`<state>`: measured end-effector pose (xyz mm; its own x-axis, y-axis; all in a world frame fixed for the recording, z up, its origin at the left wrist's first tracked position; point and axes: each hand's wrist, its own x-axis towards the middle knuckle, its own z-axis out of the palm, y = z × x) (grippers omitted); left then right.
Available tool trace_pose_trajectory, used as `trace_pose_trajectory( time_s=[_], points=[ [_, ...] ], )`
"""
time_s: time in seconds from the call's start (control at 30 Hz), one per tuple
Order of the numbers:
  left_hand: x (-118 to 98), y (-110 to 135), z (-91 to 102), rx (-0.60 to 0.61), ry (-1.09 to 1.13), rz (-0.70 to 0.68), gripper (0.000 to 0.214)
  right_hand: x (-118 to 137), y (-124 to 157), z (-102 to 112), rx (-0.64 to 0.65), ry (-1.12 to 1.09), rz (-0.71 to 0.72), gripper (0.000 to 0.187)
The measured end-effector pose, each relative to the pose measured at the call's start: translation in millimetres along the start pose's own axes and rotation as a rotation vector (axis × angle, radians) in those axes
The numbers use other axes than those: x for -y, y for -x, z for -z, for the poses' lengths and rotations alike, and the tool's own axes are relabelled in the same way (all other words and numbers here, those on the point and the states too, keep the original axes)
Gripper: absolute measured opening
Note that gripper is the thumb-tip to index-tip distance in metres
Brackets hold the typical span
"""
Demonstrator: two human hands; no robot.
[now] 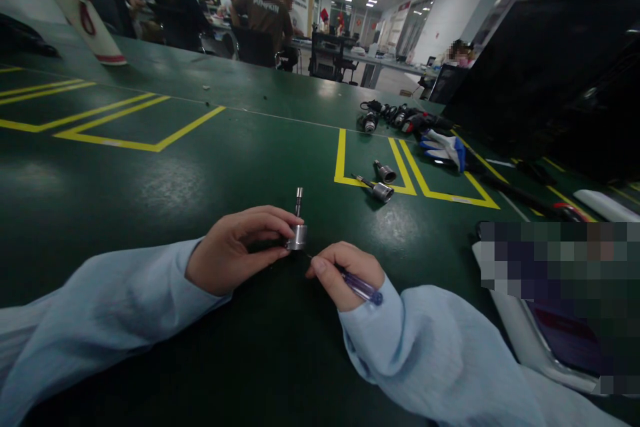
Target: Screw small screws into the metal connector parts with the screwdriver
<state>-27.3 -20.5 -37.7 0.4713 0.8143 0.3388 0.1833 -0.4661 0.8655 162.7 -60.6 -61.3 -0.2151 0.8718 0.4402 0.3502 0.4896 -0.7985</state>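
Note:
My left hand (234, 248) pinches a small silver metal cylinder (298, 236) that rests on the green table (210, 167). A thin metal pin (299, 201) stands upright just behind the cylinder. My right hand (346, 272) is closed round a small screwdriver with a purple handle (362, 288); its thin tip points at the side of the cylinder. Both forearms wear light blue sleeves and lie on the table.
Two more silver cylinders (383, 191) lie inside a yellow-lined box to the right. Beyond them are black parts (385, 113) and a blue-white glove (443, 147). A dark monitor (550, 73) stands at right. Several people sit at the far edge.

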Motion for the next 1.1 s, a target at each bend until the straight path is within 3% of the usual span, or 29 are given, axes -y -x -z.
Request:
trace_pose_trajectory(
  time_s=[0.1,0.3,0.43,0.8,1.1],
  points=[
    [-3.6,-1.5,-1.4,-0.032,0.025,0.07,0.016,2.6,-0.2,0.9,0.005,-0.011,-0.039,0.022],
    [0.5,-7.8,-2.1,-0.198,0.32,0.31,0.022,9.3,-1.0,2.1,-0.019,-0.098,-0.206,0.027],
    [4.2,-9.1,-0.8,-0.268,0.367,0.416,0.027,7.8,-1.5,2.5,-0.013,-0.109,-0.209,0.026],
    [-2.7,-3.4,-10.7,-0.194,0.422,0.377,0.028,6.2,-2.0,2.5,0.01,-0.066,-0.186,0.025],
    [-5.7,-1.9,-11.1,-0.182,0.393,0.369,0.025,6.1,-0.6,5.0,-0.005,-0.244,-0.201,0.028]
  ],
)
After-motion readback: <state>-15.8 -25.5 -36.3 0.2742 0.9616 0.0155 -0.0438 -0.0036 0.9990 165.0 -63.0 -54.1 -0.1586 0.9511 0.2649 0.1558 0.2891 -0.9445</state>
